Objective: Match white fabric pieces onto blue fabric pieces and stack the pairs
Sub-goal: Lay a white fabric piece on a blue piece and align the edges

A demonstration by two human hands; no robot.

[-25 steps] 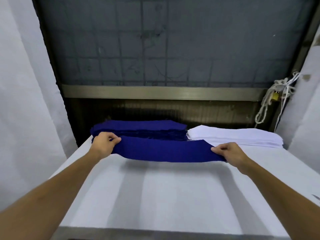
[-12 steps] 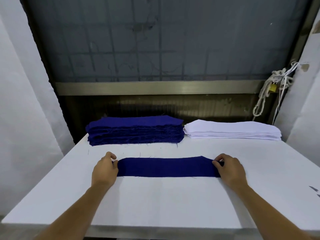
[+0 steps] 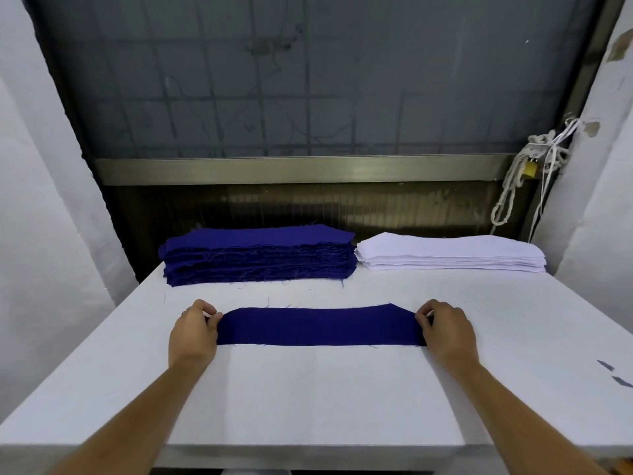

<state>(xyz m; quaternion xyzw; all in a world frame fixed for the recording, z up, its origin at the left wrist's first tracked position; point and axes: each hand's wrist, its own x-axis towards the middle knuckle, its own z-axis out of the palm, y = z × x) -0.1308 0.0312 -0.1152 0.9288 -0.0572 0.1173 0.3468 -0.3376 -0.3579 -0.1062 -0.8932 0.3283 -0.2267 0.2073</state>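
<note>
Blue piece, airborne a second ago, now flat on surface, near blue stack. Left hand, right hand: fingers curled, pinching its ends. Likely next: piece from white stack.

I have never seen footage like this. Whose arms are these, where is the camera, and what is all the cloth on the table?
No machine here: these are a person's two bare arms, filmed by one camera worn on the head, looking forward and down. The left hand and the right hand each pinch one end of a single blue fabric piece lying flat on the white table. Behind it sit a stack of blue pieces on the left and a stack of white pieces on the right, neither touched.
</note>
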